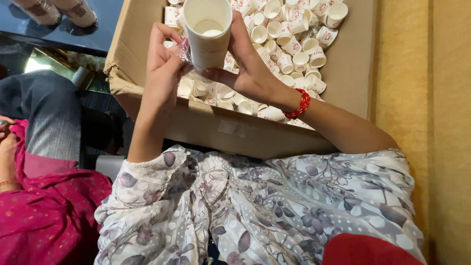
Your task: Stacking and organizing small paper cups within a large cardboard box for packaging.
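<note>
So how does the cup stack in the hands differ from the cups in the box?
The cup stack is nested, upright, mouth toward the camera, gripped by the left hand and right hand. The loose cups lie scattered singly in the cardboard box, tipped every way, untouched. Both are small white paper cups.

Head camera, looking steeply down (close in), cardboard box [235, 130] ahead, lap below
</note>
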